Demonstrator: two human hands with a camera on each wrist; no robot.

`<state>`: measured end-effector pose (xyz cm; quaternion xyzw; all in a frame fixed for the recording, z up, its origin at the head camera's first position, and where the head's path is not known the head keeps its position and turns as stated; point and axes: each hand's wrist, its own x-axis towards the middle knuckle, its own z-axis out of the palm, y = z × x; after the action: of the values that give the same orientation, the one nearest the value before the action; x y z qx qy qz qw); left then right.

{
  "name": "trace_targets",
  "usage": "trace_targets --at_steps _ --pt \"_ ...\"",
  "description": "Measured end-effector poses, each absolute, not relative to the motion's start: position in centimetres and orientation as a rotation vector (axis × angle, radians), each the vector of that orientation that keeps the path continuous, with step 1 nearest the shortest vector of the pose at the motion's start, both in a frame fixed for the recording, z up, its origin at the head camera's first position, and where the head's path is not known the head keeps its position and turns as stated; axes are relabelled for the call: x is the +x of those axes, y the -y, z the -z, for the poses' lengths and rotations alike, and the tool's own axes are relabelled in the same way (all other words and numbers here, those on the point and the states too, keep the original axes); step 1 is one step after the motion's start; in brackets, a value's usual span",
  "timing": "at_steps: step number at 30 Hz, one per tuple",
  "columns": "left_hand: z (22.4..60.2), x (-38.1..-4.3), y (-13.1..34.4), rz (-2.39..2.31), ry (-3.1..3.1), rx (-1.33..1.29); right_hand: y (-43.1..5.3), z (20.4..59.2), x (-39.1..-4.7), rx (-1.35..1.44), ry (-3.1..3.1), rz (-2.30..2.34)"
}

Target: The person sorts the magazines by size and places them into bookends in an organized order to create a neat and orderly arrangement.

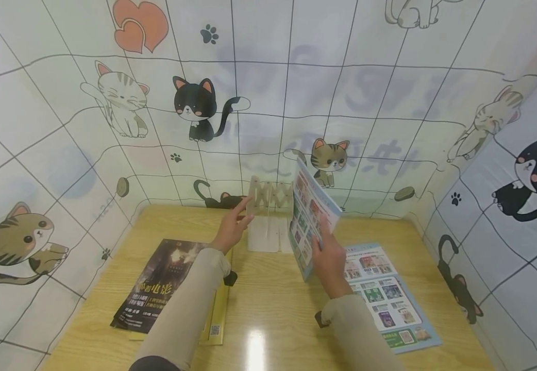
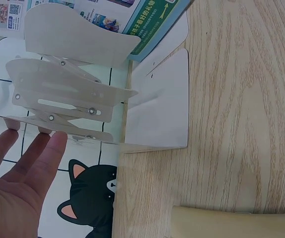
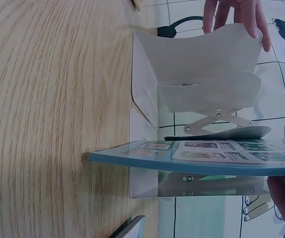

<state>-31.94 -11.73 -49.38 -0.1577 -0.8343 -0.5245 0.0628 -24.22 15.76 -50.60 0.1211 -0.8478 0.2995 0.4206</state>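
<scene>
A white metal expandable bookend (image 1: 264,234) with folding crossbars stands at the back of the table. My left hand (image 1: 229,229) is at its left end plate (image 2: 63,129), thumb over the top edge and fingers against the outer face. My right hand (image 1: 331,257) grips a thin blue-edged book (image 3: 207,169) printed with small pictures, thumb on one side and fingers behind. The book is held on its edge, nearly upright, at the bookend's right part, overlapping its base (image 3: 142,173). A dark divider (image 3: 232,134) lies beside it in the right wrist view.
A similar blue-edged book (image 1: 403,299) lies flat at the right. At the left, a dark-covered book (image 1: 166,278) rests over a yellow one (image 1: 217,319). A cat-patterned cloth (image 1: 268,103) encloses the wooden table (image 1: 264,299) at the back and sides.
</scene>
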Motion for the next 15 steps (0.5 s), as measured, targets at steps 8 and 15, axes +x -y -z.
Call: trace_targets --at_steps 8,15 --pt "49.45 -31.9 11.71 1.588 2.519 -0.477 -15.45 50.97 -24.68 0.363 2.168 -0.627" --pt "49.61 -32.05 11.78 1.585 2.526 -0.486 -14.9 51.32 -24.32 0.423 2.24 -0.642"
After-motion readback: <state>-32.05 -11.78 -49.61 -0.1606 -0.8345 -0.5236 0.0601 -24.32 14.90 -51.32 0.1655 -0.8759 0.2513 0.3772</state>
